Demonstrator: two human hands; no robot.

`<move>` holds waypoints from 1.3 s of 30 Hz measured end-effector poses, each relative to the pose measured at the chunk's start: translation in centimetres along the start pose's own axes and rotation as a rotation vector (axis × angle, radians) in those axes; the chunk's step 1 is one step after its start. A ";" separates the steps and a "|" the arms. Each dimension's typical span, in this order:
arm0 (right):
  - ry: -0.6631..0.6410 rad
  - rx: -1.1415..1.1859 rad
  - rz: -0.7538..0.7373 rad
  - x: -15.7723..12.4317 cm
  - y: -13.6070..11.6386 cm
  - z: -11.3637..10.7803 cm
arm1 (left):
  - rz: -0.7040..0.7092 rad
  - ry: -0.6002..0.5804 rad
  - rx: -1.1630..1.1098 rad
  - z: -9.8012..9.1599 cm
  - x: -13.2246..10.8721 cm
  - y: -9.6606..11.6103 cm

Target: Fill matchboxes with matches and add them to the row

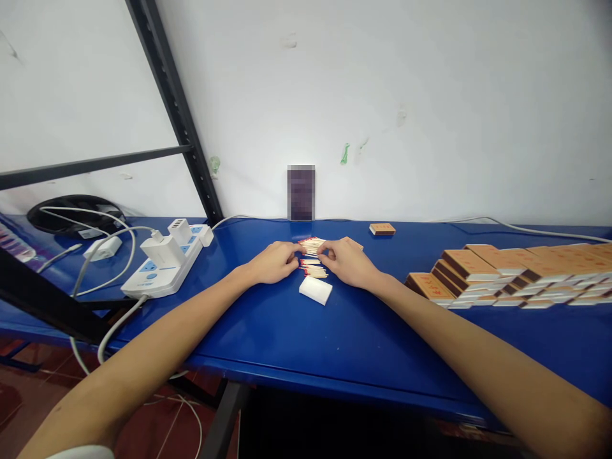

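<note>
Loose matches [313, 246] with red heads lie on the blue tabletop between my two hands, heads to the left. A second, smaller group of matches [314, 271] lies just nearer to me. My left hand [276, 262] has its fingers curled, with the fingertips at the red-headed ends. On the other side, my right hand [350, 261] holds thumb and forefinger bent against the plain ends. Below the matches sits a white matchbox tray [315, 290], slightly turned. Part of a matchbox [355, 243] shows behind my right hand, which hides the rest.
Many matchboxes [516, 271] are stacked at the right. A single matchbox [382, 228] lies farther back. A dark pixelated upright panel [301, 193] leans by the wall. At left are a power strip [167, 264] with chargers, cables and a black rack post [179, 108].
</note>
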State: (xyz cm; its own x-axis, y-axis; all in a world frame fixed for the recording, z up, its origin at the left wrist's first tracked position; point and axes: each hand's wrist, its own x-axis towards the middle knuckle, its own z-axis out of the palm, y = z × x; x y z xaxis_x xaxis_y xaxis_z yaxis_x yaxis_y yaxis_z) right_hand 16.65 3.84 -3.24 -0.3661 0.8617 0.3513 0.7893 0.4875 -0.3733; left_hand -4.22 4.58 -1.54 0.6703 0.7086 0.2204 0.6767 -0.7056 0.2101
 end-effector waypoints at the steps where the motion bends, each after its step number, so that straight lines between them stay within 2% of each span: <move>1: -0.004 -0.004 0.000 0.0 0.0 0.0 | 0.001 0.001 -0.001 0.0 0.0 0.0; 10: -0.079 0.056 -0.028 -0.3 -0.3 -0.9 | -0.019 0.013 -0.132 0.0 -0.2 0.0; 12: -0.060 0.062 -0.010 -0.3 -0.3 -0.9 | -0.020 0.025 -0.136 0.1 -0.2 -0.1; 16: -0.014 -0.018 0.010 -0.1 -0.1 -0.5 | -0.015 0.028 -0.103 0.1 -0.1 -0.1; 21: -0.026 -0.103 0.002 0.1 0.0 -0.1 | -0.021 0.019 -0.045 0.1 0.0 0.0; 39: -0.022 -0.079 0.013 0.1 -0.1 -0.1 | -0.015 0.006 0.017 0.0 -0.1 -0.1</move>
State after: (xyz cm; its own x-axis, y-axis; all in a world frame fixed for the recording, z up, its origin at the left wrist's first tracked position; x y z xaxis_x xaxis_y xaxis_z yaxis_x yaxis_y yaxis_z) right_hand 16.58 3.93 -3.11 -0.3656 0.8711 0.3280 0.8301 0.4646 -0.3084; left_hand -4.34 4.58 -1.60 0.6581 0.7191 0.2231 0.6920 -0.6944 0.1970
